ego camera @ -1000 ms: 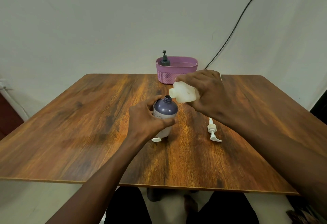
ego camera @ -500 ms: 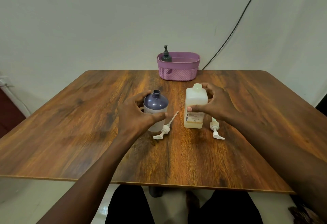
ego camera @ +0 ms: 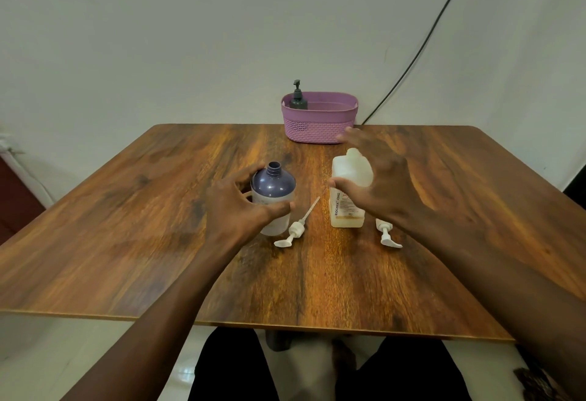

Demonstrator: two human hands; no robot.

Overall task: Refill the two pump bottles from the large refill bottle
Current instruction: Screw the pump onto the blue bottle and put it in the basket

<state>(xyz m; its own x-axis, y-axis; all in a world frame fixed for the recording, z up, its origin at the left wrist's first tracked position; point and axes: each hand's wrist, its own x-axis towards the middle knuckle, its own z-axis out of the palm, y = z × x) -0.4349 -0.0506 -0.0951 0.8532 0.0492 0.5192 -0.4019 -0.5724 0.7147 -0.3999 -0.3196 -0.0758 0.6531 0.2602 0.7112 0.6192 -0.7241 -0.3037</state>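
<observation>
- Purple pump bottle (ego camera: 273,197) stands uncapped on the worktop (ego camera: 126,226), gripped by my left hand (ego camera: 236,207); two pump heads (ego camera: 293,232) lie beside it.
- Refill bottle (ego camera: 347,197) stands upright alongside, my right hand (ego camera: 380,185) spread open over it, holding nothing.
- Likely next: screw a pump on squarely; the dark pump bottle (ego camera: 298,99) waits in the far basket (ego camera: 320,128).

Open bottle (ego camera: 273,185) left of refill bottle (ego camera: 347,207) on table (ego camera: 126,210), one pump (ego camera: 296,230) between them, second pump (ego camera: 388,237) right of refill bottle, basket (ego camera: 320,131) behind, third bottle (ego camera: 298,101) in its left end.

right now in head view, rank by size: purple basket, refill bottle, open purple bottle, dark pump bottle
1. purple basket
2. refill bottle, open purple bottle: alike, unranked
3. dark pump bottle, mostly hidden
</observation>
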